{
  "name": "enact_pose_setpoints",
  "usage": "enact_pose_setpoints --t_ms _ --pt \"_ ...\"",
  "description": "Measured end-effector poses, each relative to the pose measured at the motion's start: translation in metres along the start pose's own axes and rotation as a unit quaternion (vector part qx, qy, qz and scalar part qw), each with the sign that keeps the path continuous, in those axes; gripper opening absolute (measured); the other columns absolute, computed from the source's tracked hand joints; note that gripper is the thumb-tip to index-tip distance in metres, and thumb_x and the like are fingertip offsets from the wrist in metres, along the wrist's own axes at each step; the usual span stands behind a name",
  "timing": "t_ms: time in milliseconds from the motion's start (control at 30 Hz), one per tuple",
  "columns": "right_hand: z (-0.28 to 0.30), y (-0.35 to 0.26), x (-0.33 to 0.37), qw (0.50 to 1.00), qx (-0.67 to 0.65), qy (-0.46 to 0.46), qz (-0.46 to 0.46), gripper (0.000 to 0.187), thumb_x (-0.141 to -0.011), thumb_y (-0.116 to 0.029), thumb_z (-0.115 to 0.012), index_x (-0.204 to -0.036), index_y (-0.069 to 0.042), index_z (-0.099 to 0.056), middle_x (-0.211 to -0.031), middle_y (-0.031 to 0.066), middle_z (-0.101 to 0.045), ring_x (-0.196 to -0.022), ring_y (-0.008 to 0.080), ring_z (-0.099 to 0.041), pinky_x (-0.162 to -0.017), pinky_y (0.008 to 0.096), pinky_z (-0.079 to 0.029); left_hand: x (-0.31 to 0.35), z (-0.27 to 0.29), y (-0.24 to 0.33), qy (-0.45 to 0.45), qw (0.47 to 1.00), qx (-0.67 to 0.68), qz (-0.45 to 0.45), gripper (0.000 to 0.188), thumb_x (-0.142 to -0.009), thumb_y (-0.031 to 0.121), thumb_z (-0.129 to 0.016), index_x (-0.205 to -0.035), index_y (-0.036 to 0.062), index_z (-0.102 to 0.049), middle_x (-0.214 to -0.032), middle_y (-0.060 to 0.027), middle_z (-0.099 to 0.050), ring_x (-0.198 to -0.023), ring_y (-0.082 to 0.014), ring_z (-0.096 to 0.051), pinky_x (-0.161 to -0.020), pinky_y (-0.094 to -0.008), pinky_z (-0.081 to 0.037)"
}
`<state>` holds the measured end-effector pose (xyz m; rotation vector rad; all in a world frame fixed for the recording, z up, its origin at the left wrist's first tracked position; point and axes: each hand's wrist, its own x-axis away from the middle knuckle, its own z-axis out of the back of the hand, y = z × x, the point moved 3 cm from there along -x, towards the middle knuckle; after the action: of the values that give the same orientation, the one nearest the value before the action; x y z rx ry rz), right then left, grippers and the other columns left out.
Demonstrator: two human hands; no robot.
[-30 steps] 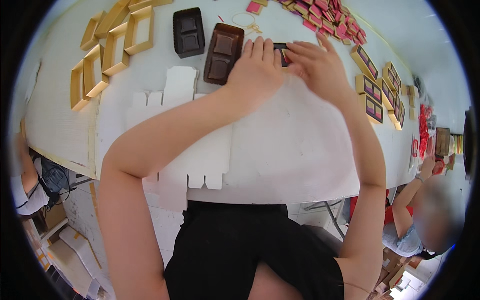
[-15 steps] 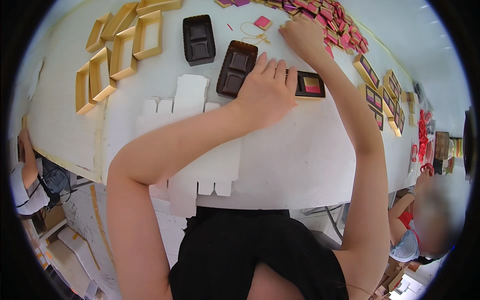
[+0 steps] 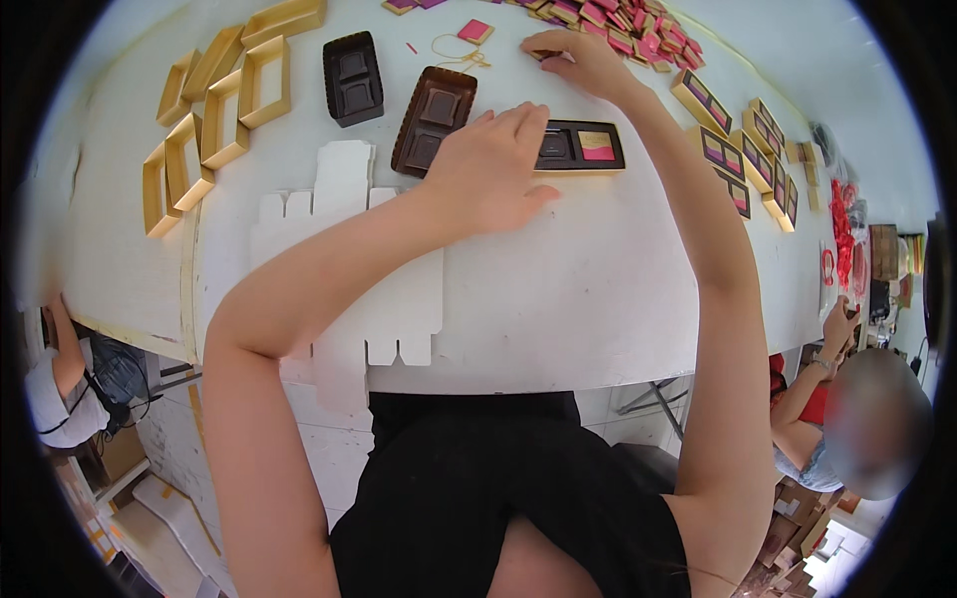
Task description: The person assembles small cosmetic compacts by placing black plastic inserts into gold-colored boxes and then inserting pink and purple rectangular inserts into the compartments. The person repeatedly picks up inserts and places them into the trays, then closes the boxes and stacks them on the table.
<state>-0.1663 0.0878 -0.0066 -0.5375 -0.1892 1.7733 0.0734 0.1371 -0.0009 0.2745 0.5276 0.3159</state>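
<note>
My left hand (image 3: 488, 169) lies across the left end of a slim gold box (image 3: 573, 148) with a black two-pocket insert. Its fingers are stretched out and its thumb stands apart by the near edge. A pink-and-gold wrapped square (image 3: 597, 147) sits in the box's right pocket; the hand hides part of the left side. Farther off, my right hand (image 3: 586, 65) pinches a small brownish square piece (image 3: 543, 54), mostly covered by the fingers. Just beyond it is a heap of pink-and-gold wrapped squares (image 3: 638, 30). A deep dark brown tray (image 3: 436, 110) stands left of the box.
Another dark tray (image 3: 353, 80) and several empty gold sleeves (image 3: 224, 125) stand at left. White flat cartons (image 3: 344, 179) lie under my left forearm. Filled gold boxes (image 3: 722, 151) are at right. A loose string (image 3: 464, 57) lies at the back. Other people are at both sides.
The view has shifted, so the table items sit farther left. My right hand has come away from the heap with a small piece in its fingers. My left thumb now shows, spread apart.
</note>
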Motion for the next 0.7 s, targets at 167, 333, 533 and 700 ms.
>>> enact_pose_setpoints --t_ms 167,333,533,700 --pt "0.035 -0.068 0.040 0.987 -0.091 0.110 -0.076 0.029 -0.086 -0.015 -0.072 -0.114 -0.007 -0.069 -0.100 0.0069 -0.073 -0.090 0.0225 -0.067 -0.084 0.0333 -0.053 -0.006 0.014 -0.004 -0.136 0.973 0.134 0.131 0.077 -0.077 0.020 -0.079 -0.137 -0.0015 -0.037 -0.114 -0.0206 -0.065 -0.101 -0.0393 -0.063 -0.090 -0.0419 -0.050" --pt "-0.006 -0.127 0.107 0.984 0.114 0.110 0.080 0.034 -0.082 -0.015 -0.074 -0.113 -0.003 -0.068 -0.122 0.0098 -0.067 -0.119 0.0293 -0.059 -0.102 0.0456 -0.046 -0.008 0.006 -0.009 -0.084 0.976 0.163 0.120 0.078 -0.074 0.018 -0.081 -0.136 -0.0018 -0.038 -0.114 -0.0214 -0.065 -0.101 -0.0397 -0.063 -0.086 -0.0429 -0.050" --pt "-0.014 -0.121 0.128 0.981 0.122 0.129 0.076 0.043 -0.083 -0.020 -0.072 -0.121 -0.001 -0.063 -0.131 0.0121 -0.061 -0.127 0.0301 -0.054 -0.108 0.0506 -0.041 -0.007 0.004 -0.004 -0.078 0.988 0.106 0.077 0.075 -0.076 0.027 -0.079 -0.134 -0.0015 -0.042 -0.107 -0.0198 -0.066 -0.097 -0.0396 -0.063 -0.083 -0.0440 -0.051" --pt "-0.013 -0.124 0.123 0.982 0.138 0.102 0.080 0.047 -0.084 -0.016 -0.070 -0.128 -0.006 -0.060 -0.139 0.0089 -0.056 -0.133 0.0283 -0.048 -0.111 0.0554 -0.034 -0.014 0.008 -0.007 -0.162 0.985 0.059 0.026 0.075 -0.081 0.038 -0.076 -0.136 0.0016 -0.042 -0.122 -0.0208 -0.060 -0.112 -0.0379 -0.059 -0.094 -0.0488 -0.047"
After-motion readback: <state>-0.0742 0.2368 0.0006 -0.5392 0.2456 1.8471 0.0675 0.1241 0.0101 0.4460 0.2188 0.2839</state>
